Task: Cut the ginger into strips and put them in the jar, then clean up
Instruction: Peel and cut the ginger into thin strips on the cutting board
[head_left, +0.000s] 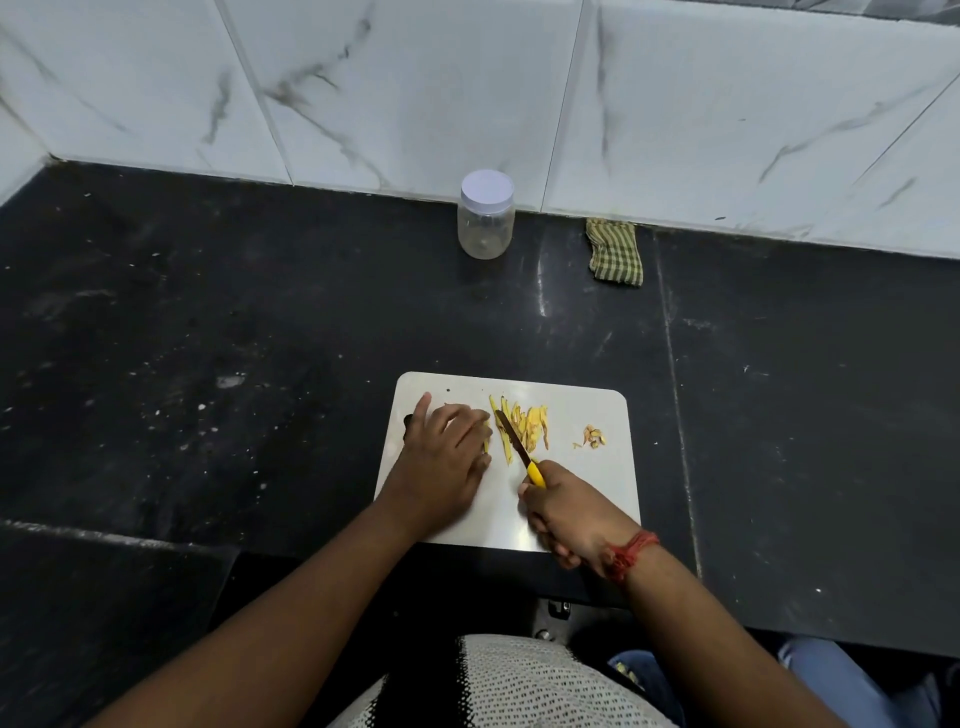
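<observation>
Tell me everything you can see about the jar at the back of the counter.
The jar is a small, round container of clear material, plastic or glass, I cannot tell which. A flat pale lavender-white lid sits on it, so it is closed. It looks empty; no ginger shows inside. It stands upright on the black counter, close against the marble-look wall tiles, to the left of a folded green checked cloth and apart from it. Neither hand touches it.

Yellow ginger strips (522, 428) are lying heaped mid-board; a clear, white-lidded jar (486, 214) is standing upright, closed, well apart at their twelve o'clock.
</observation>
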